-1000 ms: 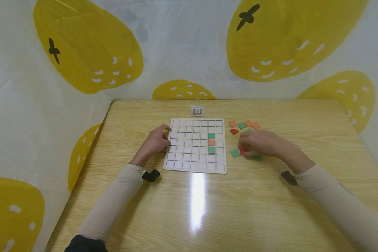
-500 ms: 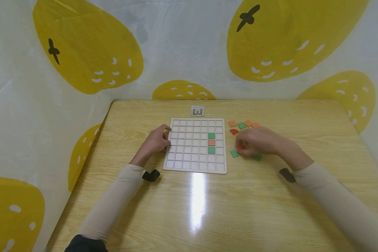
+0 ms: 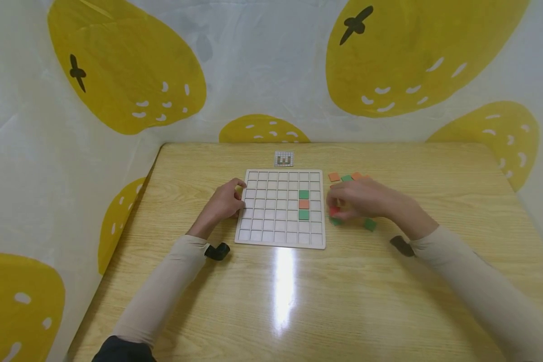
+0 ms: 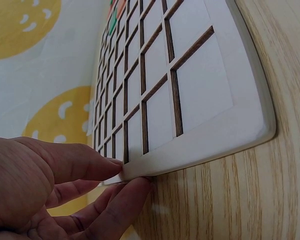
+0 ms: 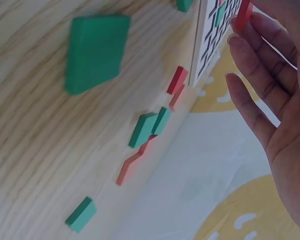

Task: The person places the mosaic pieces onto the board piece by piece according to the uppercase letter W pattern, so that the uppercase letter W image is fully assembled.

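Note:
A white grid board [image 3: 270, 216] lies on the wooden table; green [image 3: 303, 194], orange [image 3: 303, 204] and green [image 3: 303, 215] tiles fill three squares of one column near its right side. At the board's left edge, my left hand [image 3: 224, 201] grips the rim, thumb on top and a finger against the side in the left wrist view. My right hand [image 3: 364, 198] is just right of the board, above the table, and pinches a red tile [image 5: 244, 15] between thumb and fingers. Below that hand, a green tile [image 3: 336, 220] is partly covered.
Loose tiles lie right of the board: an orange tile [image 3: 334, 177], a green tile [image 3: 346, 178] and another green tile [image 3: 370, 224] among them. A red tile [image 5: 177, 80] shows in the right wrist view. Behind the board lies a small patterned card [image 3: 283, 159]. A printed curtain [image 3: 262, 65] hangs behind the table.
My right hand has lifted the red tile from among the loose pieces and moved left toward the board. The left hand and the board have stayed in place.

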Demonstrator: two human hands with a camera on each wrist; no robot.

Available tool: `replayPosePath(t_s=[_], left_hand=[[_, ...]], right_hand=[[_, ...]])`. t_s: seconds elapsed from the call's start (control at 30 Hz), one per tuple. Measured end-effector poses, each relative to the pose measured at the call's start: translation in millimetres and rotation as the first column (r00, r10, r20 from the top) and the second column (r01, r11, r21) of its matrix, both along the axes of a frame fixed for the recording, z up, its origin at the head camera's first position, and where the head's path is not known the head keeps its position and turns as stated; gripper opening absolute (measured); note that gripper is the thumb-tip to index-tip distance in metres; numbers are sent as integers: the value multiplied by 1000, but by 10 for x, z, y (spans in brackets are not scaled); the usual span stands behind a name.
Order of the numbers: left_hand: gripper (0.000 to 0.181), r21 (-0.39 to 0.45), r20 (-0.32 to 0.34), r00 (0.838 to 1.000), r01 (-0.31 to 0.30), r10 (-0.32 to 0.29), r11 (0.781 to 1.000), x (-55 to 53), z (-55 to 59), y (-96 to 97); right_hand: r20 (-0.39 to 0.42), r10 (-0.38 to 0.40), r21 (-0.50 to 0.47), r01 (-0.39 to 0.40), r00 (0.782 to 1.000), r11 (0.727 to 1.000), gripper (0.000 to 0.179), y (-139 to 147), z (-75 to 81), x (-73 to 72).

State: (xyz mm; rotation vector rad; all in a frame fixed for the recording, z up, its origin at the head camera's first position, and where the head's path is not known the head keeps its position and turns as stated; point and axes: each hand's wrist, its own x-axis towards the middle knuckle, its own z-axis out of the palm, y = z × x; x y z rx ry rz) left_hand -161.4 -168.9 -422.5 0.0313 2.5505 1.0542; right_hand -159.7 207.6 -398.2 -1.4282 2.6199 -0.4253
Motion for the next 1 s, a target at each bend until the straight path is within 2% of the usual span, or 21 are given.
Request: replayPosePath(t_s=[0.2, 0.4, 0.7, 0.8, 1.0], left_hand=[[53, 6, -2, 1000, 0, 0, 1000, 3, -11, -2], [53, 6, -10, 1000, 2, -2, 1000, 8, -26, -4], [53, 10, -8, 1000, 1, 0, 1000, 7, -31, -4], [53, 10, -6, 1000, 1, -1, 1000, 7, -30, -5], [53, 6, -7, 1000, -2, 2, 1000, 11, -29, 1]], right_hand=[[6, 50, -17, -50, 999, 999, 17, -115, -3, -18], [30, 52, -18, -51, 998, 999, 18, -216, -4, -13], [62, 50, 56, -53, 997, 997, 18, -386, -2, -11], [82, 63, 51, -68, 995, 996, 15, -444, -11, -12], [52, 104, 18, -105, 993, 994, 12, -545, -50, 0]])
